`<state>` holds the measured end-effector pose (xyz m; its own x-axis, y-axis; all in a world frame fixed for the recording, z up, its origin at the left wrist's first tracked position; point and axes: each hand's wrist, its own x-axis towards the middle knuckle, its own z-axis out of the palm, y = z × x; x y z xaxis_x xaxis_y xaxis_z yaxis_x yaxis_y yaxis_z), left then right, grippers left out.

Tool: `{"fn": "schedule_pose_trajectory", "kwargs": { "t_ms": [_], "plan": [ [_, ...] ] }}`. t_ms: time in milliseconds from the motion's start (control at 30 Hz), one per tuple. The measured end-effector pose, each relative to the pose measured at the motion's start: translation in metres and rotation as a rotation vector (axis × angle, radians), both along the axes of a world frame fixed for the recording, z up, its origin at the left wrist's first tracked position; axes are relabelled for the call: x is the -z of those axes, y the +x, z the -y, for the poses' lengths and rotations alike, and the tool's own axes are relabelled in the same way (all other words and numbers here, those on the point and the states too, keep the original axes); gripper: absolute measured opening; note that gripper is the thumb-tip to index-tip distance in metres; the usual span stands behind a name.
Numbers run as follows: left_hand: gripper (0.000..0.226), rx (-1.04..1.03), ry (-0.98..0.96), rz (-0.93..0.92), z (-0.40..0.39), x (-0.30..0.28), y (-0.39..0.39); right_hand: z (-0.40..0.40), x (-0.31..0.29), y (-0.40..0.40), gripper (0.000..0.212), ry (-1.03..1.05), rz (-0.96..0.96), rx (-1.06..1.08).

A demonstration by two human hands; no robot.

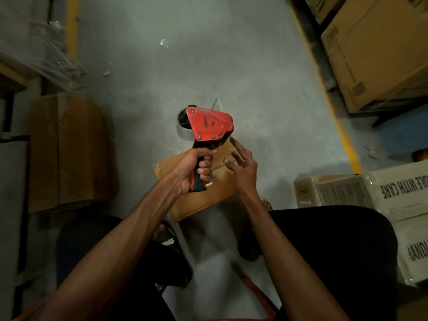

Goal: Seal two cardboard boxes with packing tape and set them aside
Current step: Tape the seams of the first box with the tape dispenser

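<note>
My left hand [196,169] grips the black handle of a red tape dispenser [209,123], held up above the floor with its roll of clear tape at the left side. My right hand [242,166] is beside it with fingers spread, its index fingertip touching the dispenser's front end. Below both hands a small brown cardboard box [203,198] lies on the grey floor between my knees, partly hidden by the hands. A second, taller brown box [67,149] stands on the floor at the left.
Large cardboard cartons [379,49] are stacked at the upper right behind a yellow floor line [342,133]. White "handle with care" boxes [398,195] stand at the right. Plastic wrap [41,56] hangs at the upper left. My dark-trousered legs fill the bottom.
</note>
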<state>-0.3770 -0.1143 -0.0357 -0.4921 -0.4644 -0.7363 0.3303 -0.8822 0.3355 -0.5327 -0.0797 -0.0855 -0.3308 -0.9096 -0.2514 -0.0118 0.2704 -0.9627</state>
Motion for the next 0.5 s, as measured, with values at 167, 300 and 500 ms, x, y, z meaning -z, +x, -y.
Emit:
{"fn": "schedule_pose_trajectory", "kwargs": {
  "t_ms": [167, 300, 500],
  "plan": [
    [0.037, -0.036, 0.001, -0.081, 0.001, 0.001, 0.003, -0.014, -0.011, 0.017, 0.023, 0.434, 0.404, 0.121],
    [0.032, -0.034, 0.011, -0.172, 0.0, 0.001, 0.001, -0.006, -0.027, 0.028, 0.041, 0.549, 0.659, -0.063],
    [0.034, -0.037, 0.025, -0.14, 0.0, 0.001, 0.001, 0.005, -0.036, 0.019, 0.022, 0.523, 0.801, 0.082]
  ]
}}
